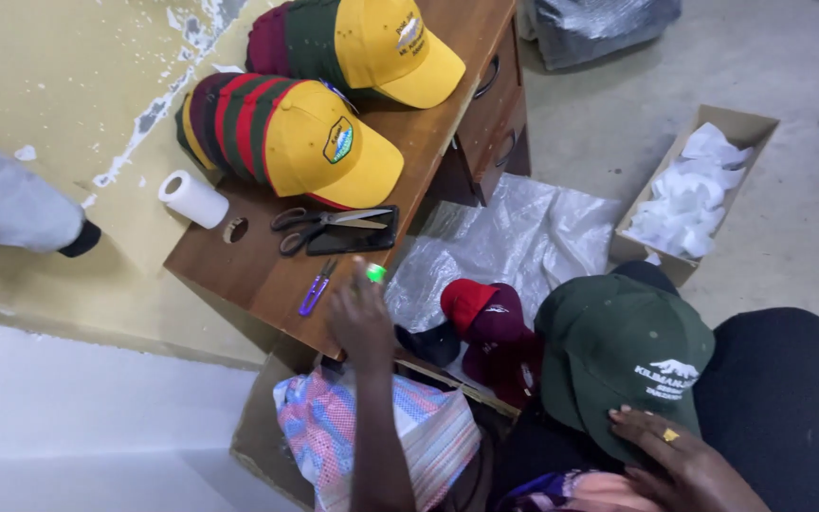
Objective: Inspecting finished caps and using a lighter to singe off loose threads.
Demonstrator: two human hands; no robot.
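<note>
Our left hand (360, 318) pinches a small green-tipped object (375, 273) over the counter (267, 275) edge, near the scissors (324, 226); our right hand (680, 460) lies flat and open on the green cap (618, 356), steadying it on our lap

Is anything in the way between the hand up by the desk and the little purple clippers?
Nothing visible. The left hand, holding a small green thing, hangs at the desk edge right beside the purple clippers. The scissors and phone lie farther back on the desk, not between them.
</note>
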